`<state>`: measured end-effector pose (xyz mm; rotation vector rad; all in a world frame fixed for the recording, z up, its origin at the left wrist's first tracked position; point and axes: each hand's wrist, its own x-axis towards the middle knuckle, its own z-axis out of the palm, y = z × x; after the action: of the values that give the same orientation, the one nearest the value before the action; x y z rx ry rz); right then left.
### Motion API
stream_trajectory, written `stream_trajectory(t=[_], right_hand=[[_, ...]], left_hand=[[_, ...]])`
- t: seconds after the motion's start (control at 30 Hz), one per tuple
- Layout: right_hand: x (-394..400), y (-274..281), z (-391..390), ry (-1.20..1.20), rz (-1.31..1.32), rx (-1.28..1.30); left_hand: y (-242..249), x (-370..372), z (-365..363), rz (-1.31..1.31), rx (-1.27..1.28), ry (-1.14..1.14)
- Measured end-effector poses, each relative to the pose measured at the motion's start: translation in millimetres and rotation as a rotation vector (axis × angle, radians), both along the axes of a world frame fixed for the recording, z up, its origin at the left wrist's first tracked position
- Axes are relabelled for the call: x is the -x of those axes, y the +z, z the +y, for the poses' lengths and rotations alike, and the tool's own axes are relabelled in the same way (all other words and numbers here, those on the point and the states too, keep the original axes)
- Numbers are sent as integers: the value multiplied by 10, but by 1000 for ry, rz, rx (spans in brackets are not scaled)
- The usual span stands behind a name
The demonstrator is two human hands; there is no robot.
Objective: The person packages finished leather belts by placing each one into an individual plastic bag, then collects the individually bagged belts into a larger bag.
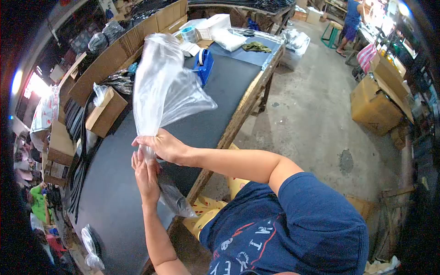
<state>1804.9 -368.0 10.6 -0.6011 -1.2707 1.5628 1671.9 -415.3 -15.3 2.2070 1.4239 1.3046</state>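
A large clear plastic bag (158, 87) stretches up and away from my hands over the dark table, its far part puffed out and spread to the right. My right hand (167, 145) is closed round the bag's gathered near part. Just below it, my left hand (146, 176) also grips the bunched plastic, fingers pointing up along it. A loose clear plastic end (176, 199) hangs past my left hand at the table's near edge. Beyond the bag stands a blue tape dispenser (204, 66) with a roll on it.
The dark tabletop (114, 197) has a worn wooden edge. Along its left side are a small cardboard box (106, 112), black strips (78, 178) and a plastic-wrapped bundle (91, 247). White boxes (214, 26) stand at the far end. Across the aisle are a large carton (378, 105) and a person (352, 23).
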Motion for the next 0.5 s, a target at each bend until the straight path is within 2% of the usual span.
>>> stream_trajectory(t=[0.03, 0.1, 0.17, 0.2, 0.23, 0.3, 0.37, 0.4, 0.43, 0.5], right_hand=[[-27, 47, -12, -2, -1, -2], [-120, 143, -33, 117, -63, -120], [-210, 80, 52, 219, -91, -350], [-350, 176, 99, 368, -210, -503], [-383, 119, 64, 366, -209, -503], [-431, -144, 2, -9, -237, -639], [-587, -472, -45, 65, -277, -624], [-622, -675, -112, 20, -332, -711], [-634, -840, -201, -25, -385, -799], [-621, -1049, -421, -92, -529, -909]], left_hand=[[-8, 13, -4, -1, -2, -2], [-36, 65, -13, -174, 104, 68], [177, 120, -76, -527, 378, 113], [299, 139, -80, -644, 383, 157], [327, 185, -45, -642, 383, 156], [358, 327, 66, -1255, 292, -22], [268, 512, 178, -1412, 79, -210], [418, 671, 183, -1374, 280, -299], [379, 736, 232, -1302, 117, -475], [499, 780, 279, -1373, 39, -2]])
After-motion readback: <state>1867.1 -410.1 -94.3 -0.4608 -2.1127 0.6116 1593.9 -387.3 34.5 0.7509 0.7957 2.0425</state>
